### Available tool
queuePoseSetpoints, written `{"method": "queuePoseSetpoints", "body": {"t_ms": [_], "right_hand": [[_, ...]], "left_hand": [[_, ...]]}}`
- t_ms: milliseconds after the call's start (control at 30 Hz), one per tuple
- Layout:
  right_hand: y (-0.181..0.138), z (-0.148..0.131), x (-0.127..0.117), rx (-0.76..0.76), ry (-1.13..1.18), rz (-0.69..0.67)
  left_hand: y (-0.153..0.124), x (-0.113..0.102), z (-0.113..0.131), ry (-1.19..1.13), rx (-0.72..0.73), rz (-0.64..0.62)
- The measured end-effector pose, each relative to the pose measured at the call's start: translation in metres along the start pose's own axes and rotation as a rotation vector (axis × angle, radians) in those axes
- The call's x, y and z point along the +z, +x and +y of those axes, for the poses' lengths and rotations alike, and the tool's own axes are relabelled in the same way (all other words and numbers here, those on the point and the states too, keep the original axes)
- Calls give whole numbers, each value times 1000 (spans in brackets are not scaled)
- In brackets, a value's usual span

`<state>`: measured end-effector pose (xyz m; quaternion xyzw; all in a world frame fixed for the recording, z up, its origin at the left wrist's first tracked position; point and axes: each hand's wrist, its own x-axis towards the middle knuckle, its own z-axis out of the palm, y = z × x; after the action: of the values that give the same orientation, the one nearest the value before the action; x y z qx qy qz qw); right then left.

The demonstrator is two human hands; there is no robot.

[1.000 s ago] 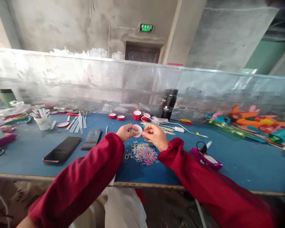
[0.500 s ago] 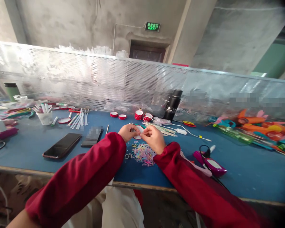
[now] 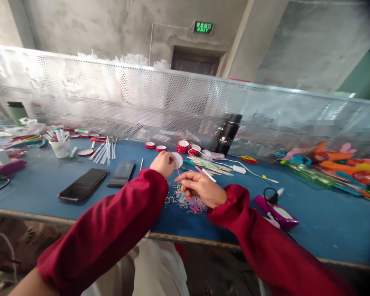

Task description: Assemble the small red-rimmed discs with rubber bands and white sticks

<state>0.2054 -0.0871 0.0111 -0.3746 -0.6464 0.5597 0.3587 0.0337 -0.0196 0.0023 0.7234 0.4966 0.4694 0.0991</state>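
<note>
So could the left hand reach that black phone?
Probably, once freed: the left hand holds a white disc, and only a smaller dark device lies between it and the black phone.

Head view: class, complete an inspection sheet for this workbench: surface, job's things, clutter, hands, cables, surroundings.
Surface: blue table, crowded.
Job's things: white disc; thin strand; pile of coloured rubber bands beside the right hand.
Clutter: phone, second phone, cup of pens, black flask, red lids, orange toys.
Hands: left hand holds the disc; right hand pinches the strand.
Cables: white cable; black cable.
Surroundings: perforated metal screen, exit sign.
</note>
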Motion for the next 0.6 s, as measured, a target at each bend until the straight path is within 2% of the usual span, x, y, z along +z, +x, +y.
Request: {"method": "queuePoseSetpoints", "body": {"t_ms": [67, 133, 233, 300, 367, 467, 533, 600], "right_hand": [[1, -1, -1, -165, -157, 49], [2, -1, -4, -275, -262, 89], [2, 3, -8, -268, -321, 70], [2, 6, -14, -243, -328, 68], [1, 7, -23, -256, -316, 115], [3, 4, -41, -351, -320, 253], [6, 2, -52, -437, -442, 364], [12, 4, -58, -534, -663, 473]], "left_hand": [[1, 3, -2, -26, 10, -53], [0, 7, -3, -74, 36, -162], [-3, 14, -2, -206, 68, -351], [-4, 18, 0, -304, 54, -403], [-3, 20, -1, -376, 19, -395], [3, 21, -6, -393, -37, -275], [6, 20, -10, -393, -68, -201], [8, 18, -13, -431, -102, -183]]}}
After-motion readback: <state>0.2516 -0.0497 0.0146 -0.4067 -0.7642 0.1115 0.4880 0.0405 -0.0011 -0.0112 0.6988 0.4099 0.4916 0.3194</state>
